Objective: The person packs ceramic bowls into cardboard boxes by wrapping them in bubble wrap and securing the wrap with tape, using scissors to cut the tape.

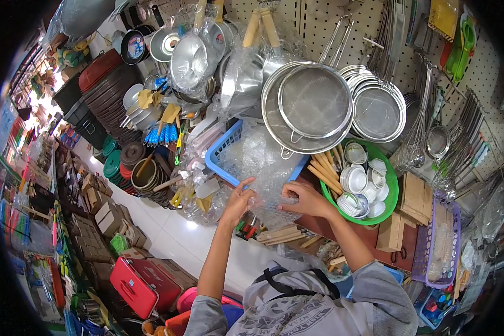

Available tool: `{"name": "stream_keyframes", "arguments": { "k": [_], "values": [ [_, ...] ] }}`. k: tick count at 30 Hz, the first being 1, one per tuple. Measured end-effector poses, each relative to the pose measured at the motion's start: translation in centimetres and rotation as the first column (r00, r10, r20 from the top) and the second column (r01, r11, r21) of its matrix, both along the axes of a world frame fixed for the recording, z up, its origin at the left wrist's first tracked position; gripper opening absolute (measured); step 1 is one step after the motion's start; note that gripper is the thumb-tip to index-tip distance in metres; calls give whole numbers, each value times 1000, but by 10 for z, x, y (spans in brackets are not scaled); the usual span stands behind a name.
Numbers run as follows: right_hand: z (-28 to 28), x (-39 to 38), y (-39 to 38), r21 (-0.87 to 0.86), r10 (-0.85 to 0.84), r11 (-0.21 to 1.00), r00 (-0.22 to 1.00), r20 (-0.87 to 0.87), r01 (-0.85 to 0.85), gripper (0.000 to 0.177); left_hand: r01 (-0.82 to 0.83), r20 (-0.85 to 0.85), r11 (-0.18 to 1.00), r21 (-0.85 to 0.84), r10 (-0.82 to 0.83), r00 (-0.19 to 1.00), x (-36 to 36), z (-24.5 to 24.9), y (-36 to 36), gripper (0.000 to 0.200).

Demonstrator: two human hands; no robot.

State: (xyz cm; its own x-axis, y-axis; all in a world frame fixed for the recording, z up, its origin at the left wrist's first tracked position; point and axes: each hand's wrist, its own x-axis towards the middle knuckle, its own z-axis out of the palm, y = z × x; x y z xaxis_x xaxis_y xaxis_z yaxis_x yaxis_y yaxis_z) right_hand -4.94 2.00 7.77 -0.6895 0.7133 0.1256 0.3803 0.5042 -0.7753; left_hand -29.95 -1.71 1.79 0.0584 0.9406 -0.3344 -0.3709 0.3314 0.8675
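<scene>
Pegboard stall (pixel 319 22): left hand (pixel 239 200), right hand (pixel 302 199) hold one bubble-wrap sheet (pixel 266 171).

Clear, crumpled bubble wrap (pixel 260 162) lies heaped in the blue basket (pixel 221 152), its near end spilling over the rim.

Pegboard wall (pixel 319 22) up beyond the right grip (pixel 302 199), pale and full of holes. Glossy white tiled floor (pixel 173 241) down left of the left grip (pixel 238 201), a bright light spot on it. Dark red worktop (pixel 319 228) just under the right grip. Daylight glare far left, above the aisle shelving (pixel 17 224)
</scene>
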Motion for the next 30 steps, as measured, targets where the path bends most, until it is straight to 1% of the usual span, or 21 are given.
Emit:
{"name": "stream_keyframes", "arguments": {
  "k": [2,5,8,11,14,17,20,21,23,26,30],
  "values": [
    [3,4,-6,-18,14,1000,999,-29,-15,36,2,-65,1000,-10,-3,998,4,-5,-9,51],
    [1,10,-13,-35,38,999,996,-76,-41,34,14,34,1000,-14,-13,999,10,-13,-22,51],
    [-3,15,-18,-14,60,998,995,-82,-61,32,-111,-57,993,-46,109,992,28,5,-40,52],
    [-3,24,-25,-50,87,994,987,-136,-94,30,-212,-289,973,90,229,929,45,5,-53,53],
    [0,39,-38,-19,90,996,992,-86,-92,30,-171,-272,950,260,242,931,60,7,-68,54],
    [-2,60,-50,41,101,994,993,-67,-98,28,-158,-347,893,422,320,881,77,-3,-75,51],
    [1,86,-64,-50,81,995,984,-157,-90,26,-138,-246,917,376,242,939,97,-2,-85,42],
    [-1,94,-68,-91,61,993,978,-199,-80,27,-135,-245,916,377,239,940,105,-3,-87,37],
    [2,114,-78,-147,27,988,984,-175,-53,27,-125,-242,916,382,230,943,121,-8,-93,29],
    [-3,145,-93,-182,4,983,987,-158,-33,29,-218,-142,934,283,266,954,155,-12,-103,24],
    [-9,186,-117,-232,-40,973,980,-195,-6,34,-301,-95,922,244,332,939,197,-3,-116,14]
  ]
}}
